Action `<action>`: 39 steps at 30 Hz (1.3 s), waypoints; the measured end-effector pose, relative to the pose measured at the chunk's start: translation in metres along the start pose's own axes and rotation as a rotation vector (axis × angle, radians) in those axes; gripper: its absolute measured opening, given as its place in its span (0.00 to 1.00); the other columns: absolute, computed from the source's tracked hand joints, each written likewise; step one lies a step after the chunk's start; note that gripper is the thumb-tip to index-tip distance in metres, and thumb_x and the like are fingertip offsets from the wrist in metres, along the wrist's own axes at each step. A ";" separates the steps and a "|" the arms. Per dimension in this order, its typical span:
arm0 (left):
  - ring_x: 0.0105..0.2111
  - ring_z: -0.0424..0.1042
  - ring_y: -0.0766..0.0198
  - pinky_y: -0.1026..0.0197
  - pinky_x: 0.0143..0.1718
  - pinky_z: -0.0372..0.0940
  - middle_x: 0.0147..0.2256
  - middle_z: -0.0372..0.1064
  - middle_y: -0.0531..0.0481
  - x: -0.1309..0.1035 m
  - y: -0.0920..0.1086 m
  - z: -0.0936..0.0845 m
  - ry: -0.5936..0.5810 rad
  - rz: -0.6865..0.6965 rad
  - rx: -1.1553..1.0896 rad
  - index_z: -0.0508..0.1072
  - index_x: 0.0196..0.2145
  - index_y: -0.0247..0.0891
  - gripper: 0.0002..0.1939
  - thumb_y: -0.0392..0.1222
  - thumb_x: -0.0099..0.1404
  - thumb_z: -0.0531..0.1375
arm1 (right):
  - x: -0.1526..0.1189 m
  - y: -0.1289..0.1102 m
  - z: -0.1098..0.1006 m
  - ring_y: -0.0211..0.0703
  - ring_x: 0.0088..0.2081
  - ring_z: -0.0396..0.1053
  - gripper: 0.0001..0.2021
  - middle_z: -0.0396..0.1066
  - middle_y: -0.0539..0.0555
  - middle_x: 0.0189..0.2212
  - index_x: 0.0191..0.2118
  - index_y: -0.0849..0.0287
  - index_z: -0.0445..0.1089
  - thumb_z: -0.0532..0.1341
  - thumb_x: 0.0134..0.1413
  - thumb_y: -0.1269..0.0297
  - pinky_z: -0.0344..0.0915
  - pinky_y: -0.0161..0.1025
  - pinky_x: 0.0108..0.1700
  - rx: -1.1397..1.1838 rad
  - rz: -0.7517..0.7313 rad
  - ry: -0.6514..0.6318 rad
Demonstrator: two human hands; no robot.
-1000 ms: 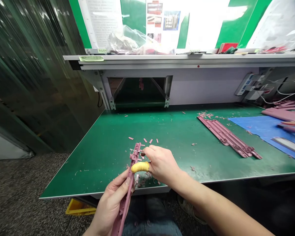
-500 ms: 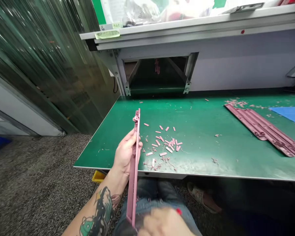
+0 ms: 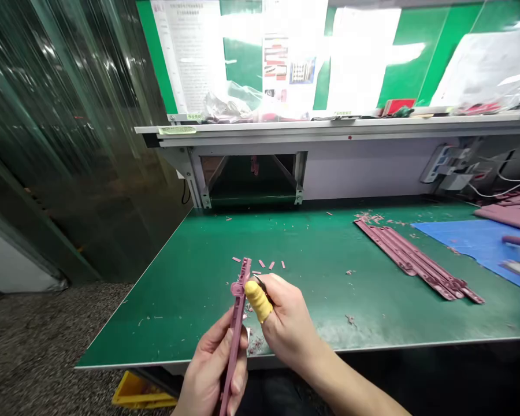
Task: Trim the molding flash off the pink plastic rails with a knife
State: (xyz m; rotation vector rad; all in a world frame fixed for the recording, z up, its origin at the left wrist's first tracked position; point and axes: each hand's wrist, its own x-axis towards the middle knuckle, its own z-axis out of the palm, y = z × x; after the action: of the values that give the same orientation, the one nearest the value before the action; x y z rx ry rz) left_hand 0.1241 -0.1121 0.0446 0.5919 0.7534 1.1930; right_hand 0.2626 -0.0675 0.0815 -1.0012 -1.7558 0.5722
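My left hand [image 3: 210,370] is closed around a long, narrow pink plastic strip [image 3: 234,353], held upright and slightly tilted in front of me. Near the strip's upper end a round feature sticks out at its side. My right hand [image 3: 292,318] wears a yellow finger cover [image 3: 259,301] on the thumb and grips a small dark knife-like tool [image 3: 263,285], mostly hidden by the fingers. The tool's tip is close to the strip's upper part; whether it touches, I cannot tell. Small pink offcuts [image 3: 262,264] lie behind the strip on the green table [image 3: 177,306].
Several similar pink strips [image 3: 409,257] lie side by side on the right. Beyond them are a blue sheet [image 3: 450,231] and more pink parts [image 3: 509,215]. A conveyor opening [image 3: 253,182] stands at the back under a shelf [image 3: 329,130]. A yellow bin [image 3: 141,393] sits below the table's edge.
My right hand has come up from my lap to the strip's upper end, with the tool in it. The strip stays in my left hand and sits lower in view; the camera has tilted up.
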 end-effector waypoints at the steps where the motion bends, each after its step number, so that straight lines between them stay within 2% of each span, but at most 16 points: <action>1: 0.09 0.58 0.79 0.76 0.07 0.57 0.25 0.69 0.56 -0.001 -0.001 0.001 -0.005 0.005 -0.004 0.76 0.42 0.47 0.16 0.48 0.55 0.67 | -0.001 -0.001 0.001 0.37 0.31 0.63 0.13 0.69 0.48 0.28 0.34 0.55 0.71 0.53 0.66 0.58 0.57 0.33 0.33 0.010 -0.008 0.011; 5: 0.09 0.58 0.79 0.76 0.07 0.56 0.25 0.69 0.56 -0.003 -0.002 0.001 0.004 0.013 -0.015 0.77 0.41 0.49 0.15 0.47 0.54 0.68 | -0.004 -0.003 0.003 0.36 0.30 0.62 0.13 0.69 0.47 0.27 0.33 0.54 0.71 0.53 0.66 0.58 0.55 0.32 0.32 0.013 -0.027 0.018; 8: 0.09 0.58 0.79 0.76 0.07 0.56 0.24 0.69 0.56 -0.004 -0.003 0.000 0.031 0.015 -0.014 0.78 0.40 0.50 0.16 0.48 0.52 0.69 | -0.005 -0.003 0.004 0.36 0.30 0.62 0.13 0.69 0.47 0.27 0.35 0.54 0.72 0.52 0.66 0.58 0.54 0.32 0.32 -0.031 -0.038 0.006; 12: 0.09 0.58 0.78 0.76 0.07 0.57 0.23 0.69 0.56 -0.006 -0.003 -0.001 0.065 0.011 0.010 0.78 0.39 0.50 0.16 0.49 0.51 0.69 | -0.008 -0.002 0.004 0.37 0.28 0.59 0.17 0.66 0.48 0.25 0.34 0.55 0.71 0.49 0.68 0.56 0.52 0.33 0.31 -0.121 -0.064 -0.004; 18: 0.09 0.57 0.79 0.76 0.08 0.57 0.22 0.66 0.57 -0.008 0.001 -0.003 0.061 -0.005 0.061 0.76 0.42 0.48 0.19 0.51 0.52 0.68 | -0.012 0.001 0.001 0.37 0.25 0.59 0.22 0.65 0.50 0.23 0.30 0.58 0.68 0.46 0.67 0.52 0.51 0.33 0.28 -0.310 -0.105 0.010; 21: 0.11 0.59 0.78 0.75 0.08 0.58 0.25 0.67 0.56 -0.009 0.000 -0.003 0.063 0.014 0.093 0.75 0.43 0.44 0.20 0.50 0.53 0.68 | -0.010 0.001 0.000 0.39 0.27 0.61 0.23 0.66 0.52 0.24 0.34 0.58 0.70 0.45 0.67 0.49 0.54 0.33 0.29 -0.365 -0.075 0.018; 24: 0.11 0.60 0.77 0.75 0.08 0.58 0.25 0.67 0.56 -0.007 0.003 0.000 0.067 0.032 0.146 0.73 0.44 0.42 0.20 0.50 0.55 0.67 | -0.009 0.001 -0.006 0.40 0.26 0.61 0.22 0.65 0.52 0.24 0.35 0.57 0.71 0.45 0.67 0.52 0.55 0.34 0.29 -0.416 -0.069 -0.050; 26: 0.16 0.69 0.70 0.72 0.10 0.63 0.29 0.69 0.53 -0.003 0.011 0.002 0.068 0.048 0.175 0.70 0.47 0.45 0.20 0.49 0.58 0.64 | -0.012 0.001 -0.013 0.41 0.29 0.63 0.17 0.67 0.53 0.28 0.42 0.56 0.72 0.47 0.66 0.57 0.58 0.36 0.31 -0.399 -0.053 -0.131; 28: 0.22 0.73 0.64 0.68 0.12 0.65 0.33 0.71 0.51 0.003 0.025 0.002 0.048 0.082 0.164 0.64 0.51 0.49 0.19 0.49 0.63 0.59 | -0.021 0.000 -0.018 0.44 0.37 0.66 0.17 0.69 0.55 0.35 0.54 0.55 0.67 0.49 0.65 0.64 0.62 0.39 0.38 -0.329 -0.013 -0.231; 29: 0.22 0.72 0.65 0.68 0.11 0.65 0.34 0.71 0.50 0.007 0.033 0.001 0.024 0.118 0.139 0.61 0.53 0.51 0.18 0.49 0.66 0.55 | -0.029 0.001 -0.019 0.45 0.39 0.66 0.19 0.69 0.56 0.38 0.58 0.54 0.63 0.48 0.64 0.67 0.63 0.40 0.41 -0.284 0.020 -0.286; 30: 0.17 0.66 0.69 0.71 0.09 0.59 0.30 0.68 0.52 0.011 0.041 0.000 0.002 0.171 0.119 0.61 0.53 0.50 0.16 0.49 0.68 0.52 | -0.037 0.001 -0.018 0.45 0.40 0.66 0.21 0.69 0.56 0.39 0.60 0.54 0.60 0.48 0.64 0.68 0.64 0.41 0.42 -0.236 0.053 -0.344; 32: 0.15 0.59 0.74 0.74 0.10 0.54 0.29 0.65 0.55 0.017 0.054 -0.002 0.020 0.337 0.096 0.62 0.51 0.52 0.13 0.47 0.70 0.48 | -0.055 0.002 -0.009 0.44 0.39 0.67 0.20 0.70 0.56 0.38 0.60 0.55 0.61 0.51 0.63 0.67 0.65 0.41 0.42 -0.145 0.102 -0.427; 36: 0.17 0.58 0.72 0.70 0.15 0.54 0.30 0.64 0.54 0.013 0.063 0.005 0.063 0.646 0.133 0.66 0.49 0.52 0.13 0.48 0.69 0.52 | -0.086 0.004 0.022 0.46 0.38 0.71 0.11 0.75 0.55 0.37 0.46 0.56 0.72 0.58 0.58 0.65 0.66 0.41 0.41 -0.111 0.142 -0.462; 39: 0.18 0.60 0.69 0.65 0.16 0.55 0.30 0.65 0.54 0.000 0.058 0.013 0.025 0.821 0.283 0.70 0.48 0.53 0.13 0.49 0.65 0.57 | -0.092 0.006 0.038 0.45 0.35 0.72 0.08 0.76 0.53 0.32 0.40 0.55 0.74 0.58 0.57 0.68 0.65 0.39 0.37 -0.173 0.144 -0.487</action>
State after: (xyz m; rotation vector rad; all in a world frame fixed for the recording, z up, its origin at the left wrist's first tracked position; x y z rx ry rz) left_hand 0.1000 -0.0961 0.0967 1.1924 0.7228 1.8557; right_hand 0.2452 -0.1389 0.0136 -1.1848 -2.2008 0.8175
